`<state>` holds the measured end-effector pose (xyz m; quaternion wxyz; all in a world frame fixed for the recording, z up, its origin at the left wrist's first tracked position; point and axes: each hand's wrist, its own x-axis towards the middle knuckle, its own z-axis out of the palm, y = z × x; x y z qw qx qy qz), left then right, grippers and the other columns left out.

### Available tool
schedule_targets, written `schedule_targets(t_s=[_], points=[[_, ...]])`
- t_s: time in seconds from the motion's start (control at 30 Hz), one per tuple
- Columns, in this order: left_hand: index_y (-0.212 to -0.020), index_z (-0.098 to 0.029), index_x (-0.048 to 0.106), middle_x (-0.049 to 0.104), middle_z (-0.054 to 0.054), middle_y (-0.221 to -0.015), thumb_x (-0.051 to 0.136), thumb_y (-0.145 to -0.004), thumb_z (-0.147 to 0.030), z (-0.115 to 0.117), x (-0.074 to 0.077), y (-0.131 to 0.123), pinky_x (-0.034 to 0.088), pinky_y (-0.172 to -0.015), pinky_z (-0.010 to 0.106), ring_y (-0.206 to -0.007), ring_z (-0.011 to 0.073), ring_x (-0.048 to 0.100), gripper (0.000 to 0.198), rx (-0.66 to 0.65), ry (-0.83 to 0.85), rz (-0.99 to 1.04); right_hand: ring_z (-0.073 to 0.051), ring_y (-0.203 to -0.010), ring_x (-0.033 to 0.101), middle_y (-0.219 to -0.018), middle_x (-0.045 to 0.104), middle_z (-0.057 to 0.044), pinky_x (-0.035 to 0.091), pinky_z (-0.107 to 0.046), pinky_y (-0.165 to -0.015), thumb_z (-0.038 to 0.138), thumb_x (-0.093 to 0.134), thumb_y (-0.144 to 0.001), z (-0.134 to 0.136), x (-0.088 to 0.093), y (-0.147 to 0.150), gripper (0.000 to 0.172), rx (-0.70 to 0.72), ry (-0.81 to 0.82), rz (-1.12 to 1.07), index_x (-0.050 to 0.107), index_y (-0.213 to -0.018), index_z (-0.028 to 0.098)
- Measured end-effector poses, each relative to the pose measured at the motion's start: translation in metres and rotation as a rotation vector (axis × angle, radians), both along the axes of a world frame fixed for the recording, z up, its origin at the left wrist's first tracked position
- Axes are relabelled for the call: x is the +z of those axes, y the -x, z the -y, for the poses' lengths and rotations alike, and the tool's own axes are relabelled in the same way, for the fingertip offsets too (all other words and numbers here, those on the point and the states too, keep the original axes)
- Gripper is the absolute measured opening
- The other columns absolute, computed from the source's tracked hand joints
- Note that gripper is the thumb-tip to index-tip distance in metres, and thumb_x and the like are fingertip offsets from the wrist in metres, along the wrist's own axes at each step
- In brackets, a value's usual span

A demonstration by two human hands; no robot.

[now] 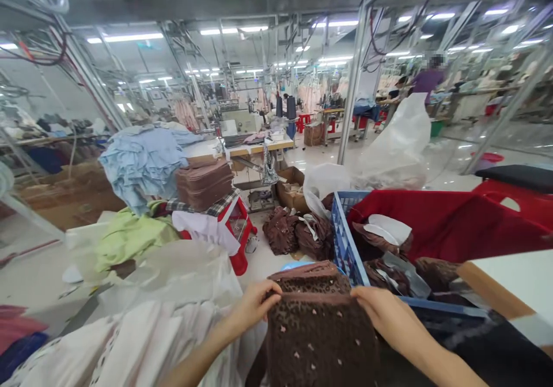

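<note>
Both my hands hold up a brown patterned fabric piece [319, 335] by its top edge, low in the middle of the view. My left hand [254, 303] pinches the top left corner with its fingers closed. My right hand [384, 312] grips the top right corner the same way. Just behind the piece lies a stack of like brown pieces [309, 274]. A blue plastic crate [345, 243] with red cloth [449, 226] and more brown pieces stands to the right of my hands.
Pale cloth in clear plastic [164, 295] lies at lower left. A red stool [235, 226] carries a stack of brown pieces [205, 182]; blue cloth [142, 159] is heaped behind. Brown bundles [298, 234] lie on the floor. A person [427, 79] stands far right.
</note>
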<state>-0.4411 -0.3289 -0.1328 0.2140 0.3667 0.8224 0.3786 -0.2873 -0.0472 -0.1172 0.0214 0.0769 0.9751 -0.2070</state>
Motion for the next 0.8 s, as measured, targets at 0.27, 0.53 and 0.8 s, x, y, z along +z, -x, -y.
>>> schedule_targets(t_s=[0.27,0.53,0.8], points=[[-0.107,-0.013,0.057,0.06,0.006,-0.101,0.053,-0.091,-0.031,-0.008,-0.06,0.054,0.054,-0.073,0.034,-0.085,0.016,0.061,0.025,0.171,0.071,0.144,-0.017,-0.09,0.059,-0.102,0.059,-0.005,0.051,-0.039,-0.081,0.016,0.047,-0.093,0.009,-0.064,0.08,0.018,-0.078,-0.06,0.005,0.056,-0.11,0.016],[-0.108,-0.013,0.056,0.06,0.007,-0.102,0.053,-0.09,-0.031,-0.004,-0.064,0.057,0.054,-0.072,0.034,-0.085,0.0159,0.061,0.026,0.309,0.0,0.155,-0.022,-0.105,0.052,-0.121,0.05,-0.01,0.045,-0.044,-0.089,0.026,0.044,-0.094,-0.014,-0.107,0.055,0.03,-0.318,0.068,-0.303,0.046,-0.122,0.017],[-0.108,-0.013,0.055,0.059,0.007,-0.103,0.05,-0.092,-0.033,-0.001,-0.04,0.023,0.053,-0.074,0.035,-0.088,0.0168,0.06,0.026,0.482,-0.168,-0.141,-0.017,-0.068,0.064,-0.086,0.066,-0.008,0.053,-0.028,-0.056,0.06,0.039,-0.08,-0.032,-0.132,-0.091,0.047,-0.451,0.298,-0.421,0.059,-0.092,0.019]])
